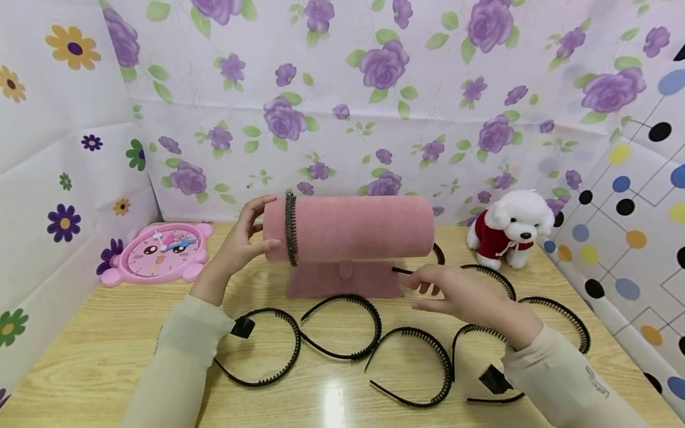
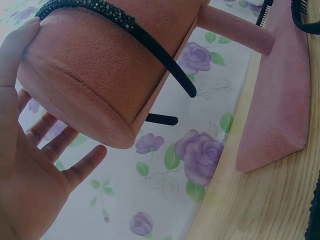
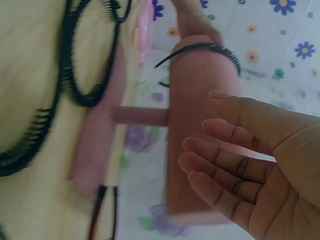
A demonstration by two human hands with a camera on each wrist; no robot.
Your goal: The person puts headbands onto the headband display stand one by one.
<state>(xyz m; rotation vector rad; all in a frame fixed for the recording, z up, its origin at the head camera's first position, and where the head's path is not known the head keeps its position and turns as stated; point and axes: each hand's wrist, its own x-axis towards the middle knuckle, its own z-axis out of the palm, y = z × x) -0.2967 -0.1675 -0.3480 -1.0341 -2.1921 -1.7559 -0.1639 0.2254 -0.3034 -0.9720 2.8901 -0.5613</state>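
Observation:
A pink plush headband stand (image 1: pixel 353 229) has a fat horizontal roll on a wedge-shaped base. Near the roll's left end sits a dark, sparkly headband (image 1: pixel 291 229) with teeth. My left hand (image 1: pixel 241 241) touches that end, its thumb (image 2: pixel 15 47) on the roll beside the headband. Its other fingers are loosely spread around the end, with the little finger apart from the plush in the left wrist view. To the right of the base, my right hand (image 1: pixel 452 291) hovers with relaxed fingers and holds nothing. A thin black headband tip (image 1: pixel 401 270) shows just beyond its fingertips.
Several black toothed headbands lie on the wooden table, among them one at front left (image 1: pixel 291 351), one in the middle (image 1: pixel 374 321) and one at front right (image 1: pixel 444 368). A pink clock (image 1: pixel 160 252) lies at left. A white toy dog (image 1: pixel 508 229) sits at right.

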